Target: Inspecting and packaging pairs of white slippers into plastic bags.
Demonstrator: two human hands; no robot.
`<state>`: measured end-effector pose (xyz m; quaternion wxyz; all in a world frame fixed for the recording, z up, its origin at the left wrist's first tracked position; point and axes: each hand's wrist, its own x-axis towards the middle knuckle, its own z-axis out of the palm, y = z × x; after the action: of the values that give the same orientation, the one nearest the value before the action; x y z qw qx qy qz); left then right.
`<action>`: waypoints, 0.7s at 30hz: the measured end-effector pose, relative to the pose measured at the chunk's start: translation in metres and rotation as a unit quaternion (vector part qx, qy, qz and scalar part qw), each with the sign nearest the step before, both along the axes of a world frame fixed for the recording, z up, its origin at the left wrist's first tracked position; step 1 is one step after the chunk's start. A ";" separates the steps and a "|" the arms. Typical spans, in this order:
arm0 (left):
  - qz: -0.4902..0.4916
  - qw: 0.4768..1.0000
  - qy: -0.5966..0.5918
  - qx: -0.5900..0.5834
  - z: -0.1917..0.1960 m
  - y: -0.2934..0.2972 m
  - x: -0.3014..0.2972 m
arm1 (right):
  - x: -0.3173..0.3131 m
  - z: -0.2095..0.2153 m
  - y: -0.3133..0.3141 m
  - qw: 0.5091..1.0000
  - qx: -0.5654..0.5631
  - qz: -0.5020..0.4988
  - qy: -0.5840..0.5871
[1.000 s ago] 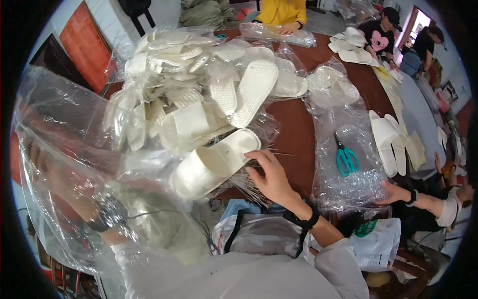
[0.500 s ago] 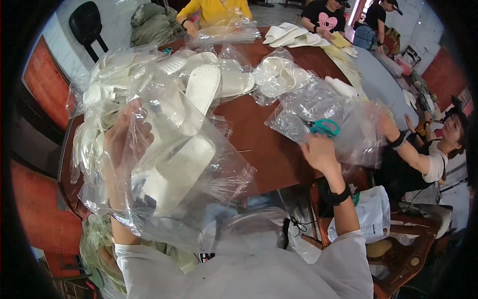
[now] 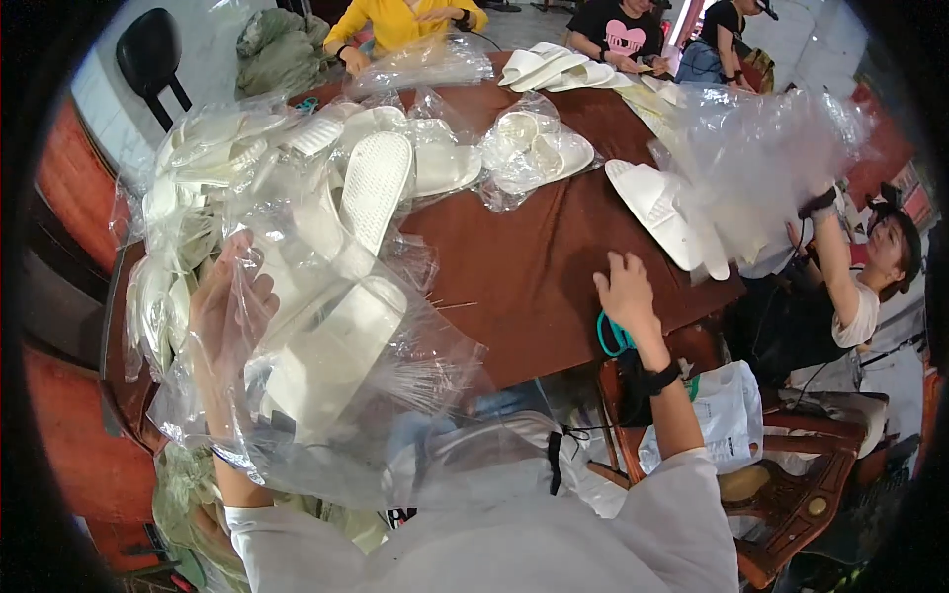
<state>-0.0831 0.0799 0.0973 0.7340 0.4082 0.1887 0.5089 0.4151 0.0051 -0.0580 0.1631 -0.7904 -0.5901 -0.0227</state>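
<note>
My left hand [image 3: 225, 301] is closed on a large clear plastic bag [image 3: 326, 465], its fingers showing through the film. Beneath and within the film, white slippers [image 3: 341, 336] lie toward me; whether they are inside the bag I cannot tell. My right hand [image 3: 627, 294] is over the tabletop with fingers spread and nothing visible between them. Just below its palm, partly hidden by the wrist, are the teal handles of a pair of scissors [image 3: 613, 338]. Thin clear plastic strips [image 3: 425, 381] fan out beside the bag.
Bagged white slippers [image 3: 213, 178] heap along the left of the brown table [image 3: 524, 257]. A bagged pair [image 3: 539, 153] lies farther back. At right, a co-worker's raised arm holds blurred clear bags [image 3: 771, 158] above loose white slippers [image 3: 667, 217]. A wooden chair [image 3: 801, 494] stands at lower right.
The co-worker at right has lifted the clear bags off the table, uncovering white slippers. The scissors are now nearer me, under my right hand. My left hand keeps its hold on the bag.
</note>
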 end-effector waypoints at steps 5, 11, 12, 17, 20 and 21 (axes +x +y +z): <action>0.083 0.995 0.040 -0.044 0.008 -0.010 0.008 | -0.043 0.035 -0.032 0.994 0.082 0.014 0.073; 0.045 0.999 -0.008 -0.022 0.002 -0.009 -0.001 | -0.064 -0.003 -0.072 0.999 0.049 0.000 0.000; 0.022 0.999 -0.020 -0.012 -0.002 -0.006 -0.002 | -0.066 -0.010 -0.073 0.998 0.064 0.002 -0.004; -0.035 0.997 -0.061 -0.026 -0.001 -0.004 -0.001 | -0.088 -0.013 -0.054 0.993 0.088 0.069 0.037; -0.069 0.996 -0.055 -0.020 -0.005 0.000 -0.002 | -0.106 -0.019 -0.027 0.989 0.092 0.111 0.037; -0.044 0.998 -0.029 -0.032 -0.003 0.001 0.001 | -0.112 -0.018 -0.019 0.989 0.085 0.115 0.047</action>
<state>-0.0820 0.0805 0.0940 0.7733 0.3779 0.1656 0.4815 0.3029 -0.0134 -0.0763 0.2586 -0.7007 -0.6648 -0.0167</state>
